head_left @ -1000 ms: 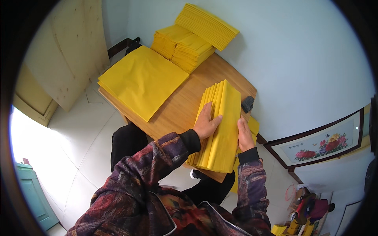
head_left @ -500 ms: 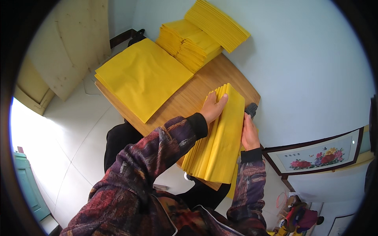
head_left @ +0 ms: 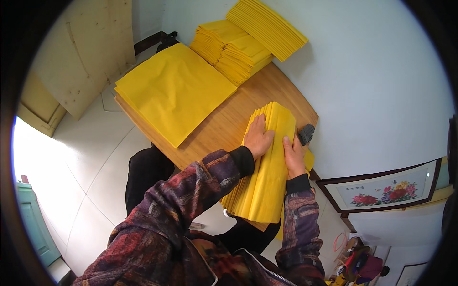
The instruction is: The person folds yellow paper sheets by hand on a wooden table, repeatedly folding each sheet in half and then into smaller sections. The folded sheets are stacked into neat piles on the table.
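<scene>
A bundle of folded yellow sheets [head_left: 273, 171], pleated along its left side, lies lengthwise over the near right part of the wooden table. My left hand [head_left: 258, 139] grips its pleated left side, thumb on top. On the opposite long edge, my right hand [head_left: 294, 155] holds the bundle with its thumb over the top face; its other fingers are mostly hidden behind the edge. Just beyond the right hand is a dark grey ribbed object [head_left: 306, 134], its kind unclear.
Large flat yellow sheets [head_left: 174, 95] lie on the left of the wooden table [head_left: 291, 93]. Behind them are folded yellow stacks [head_left: 231, 50], with another pleated bundle [head_left: 267, 28] on top against the wall. A framed flower picture [head_left: 386, 188] hangs on the right.
My right hand has shifted from the bundle's outer side so its thumb now lies on the top face. My left hand has slid slightly down the pleats, its fingers more spread over them.
</scene>
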`<state>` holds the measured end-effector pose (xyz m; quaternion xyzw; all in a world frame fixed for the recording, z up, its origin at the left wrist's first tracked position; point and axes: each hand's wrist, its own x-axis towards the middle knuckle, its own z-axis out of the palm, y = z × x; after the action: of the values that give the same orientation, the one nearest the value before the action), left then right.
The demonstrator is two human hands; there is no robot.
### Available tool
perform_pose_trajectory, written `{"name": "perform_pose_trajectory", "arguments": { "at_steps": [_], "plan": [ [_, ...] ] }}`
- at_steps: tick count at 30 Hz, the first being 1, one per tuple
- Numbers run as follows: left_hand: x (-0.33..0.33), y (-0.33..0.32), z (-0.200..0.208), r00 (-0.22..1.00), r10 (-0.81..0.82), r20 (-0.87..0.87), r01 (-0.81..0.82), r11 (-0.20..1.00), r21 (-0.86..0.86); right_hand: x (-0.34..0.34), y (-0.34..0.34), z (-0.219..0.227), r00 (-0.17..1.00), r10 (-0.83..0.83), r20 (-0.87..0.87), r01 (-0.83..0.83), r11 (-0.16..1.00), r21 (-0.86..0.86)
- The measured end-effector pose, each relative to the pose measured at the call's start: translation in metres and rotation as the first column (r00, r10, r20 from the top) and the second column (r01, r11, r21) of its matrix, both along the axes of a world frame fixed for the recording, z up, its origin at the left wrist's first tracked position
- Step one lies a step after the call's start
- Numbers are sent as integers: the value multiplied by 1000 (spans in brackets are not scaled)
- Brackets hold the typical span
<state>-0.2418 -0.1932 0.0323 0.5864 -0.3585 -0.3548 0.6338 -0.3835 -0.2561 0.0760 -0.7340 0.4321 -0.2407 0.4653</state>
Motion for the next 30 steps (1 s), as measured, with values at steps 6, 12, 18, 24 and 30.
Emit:
{"name": "perform_pose_trajectory", "arguments": {
  "at_steps": [6, 12, 18, 24, 30],
  "plan": [
    [-5, 12, -7, 993, 19, 116, -38, 986, 164, 8, -1, 0, 950, -69, -304, -109, 840, -532],
    [-4, 25, 2, 990, 4, 141, -27, 986, 164, 18, 5, 3, 857, -34, -515, -207, 891, -403],
    [-6, 24, -7, 994, 8, 108, -23, 990, 138, 21, 13, -18, 865, -90, -493, -164, 879, -447],
    [-10, 17, -24, 990, 44, 137, -63, 988, 139, 20, 9, -25, 842, -116, -527, -187, 853, -488],
    [12, 16, -2, 966, 171, 192, -149, 981, -124, 22, 9, -21, 820, -143, -555, -176, 859, -481]
  ]
}}
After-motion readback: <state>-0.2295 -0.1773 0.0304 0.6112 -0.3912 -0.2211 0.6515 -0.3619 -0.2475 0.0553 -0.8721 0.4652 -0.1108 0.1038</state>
